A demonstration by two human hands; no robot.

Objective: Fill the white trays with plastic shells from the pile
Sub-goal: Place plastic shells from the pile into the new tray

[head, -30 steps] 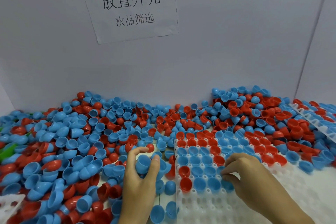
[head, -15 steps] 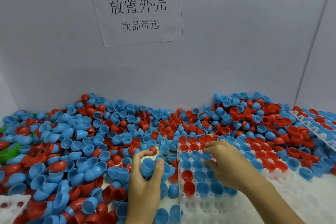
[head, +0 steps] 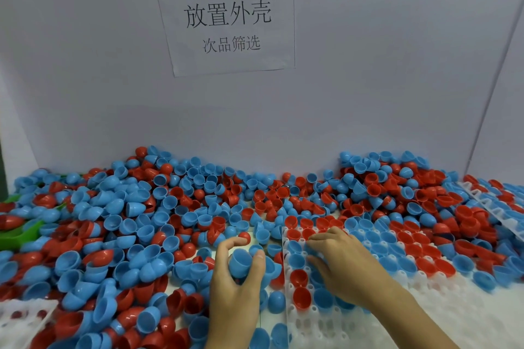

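Note:
A deep pile of blue and red plastic shells point(head: 147, 218) covers the table from the left edge to the back wall. My left hand point(head: 235, 292) holds a blue shell point(head: 241, 262) between thumb and fingers, just left of the white tray point(head: 334, 329). The tray's far rows hold blue and red shells point(head: 397, 246); its near cells are bare. My right hand point(head: 346, 266) lies over the tray's left columns, fingers curved down onto the shells there. Whether it holds a shell is hidden.
A second white tray point(head: 487, 204) lies tilted among shells at the far right. Another white tray corner point(head: 22, 317) shows at the lower left. A green object point(head: 25, 235) pokes out of the pile on the left. A paper sign point(head: 226, 20) hangs on the grey back wall.
My right hand has moved leftward and away over the tray, from its middle to its left columns. My left hand has kept its hold on the blue shell in about the same place.

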